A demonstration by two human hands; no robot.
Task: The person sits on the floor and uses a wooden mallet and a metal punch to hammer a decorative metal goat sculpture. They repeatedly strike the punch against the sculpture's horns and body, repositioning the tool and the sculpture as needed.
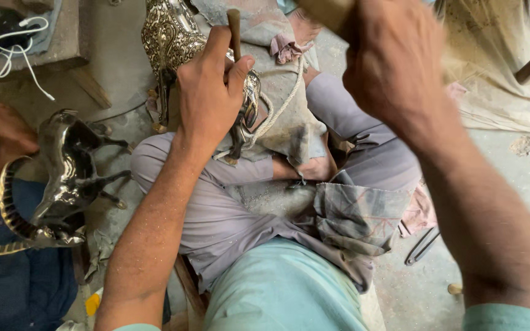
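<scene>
Your right hand (394, 67) is raised close to the camera, closed around a blurred wooden mallet (326, 12). Lower, your left hand (210, 92) pinches a thin chisel (234, 30) upright, its tip hidden against the engraved metal animal figure (170, 40) lying on the cloth (289, 132) over your crossed legs. A rope (277, 110) loops beside it. Farther left, a dark horned metal figure (62, 178) lies on the floor (510, 202) by another person's foot (4, 132).

Dusty concrete floor (510, 184) bears cloth (498, 67), bent rod (421, 245).
</scene>
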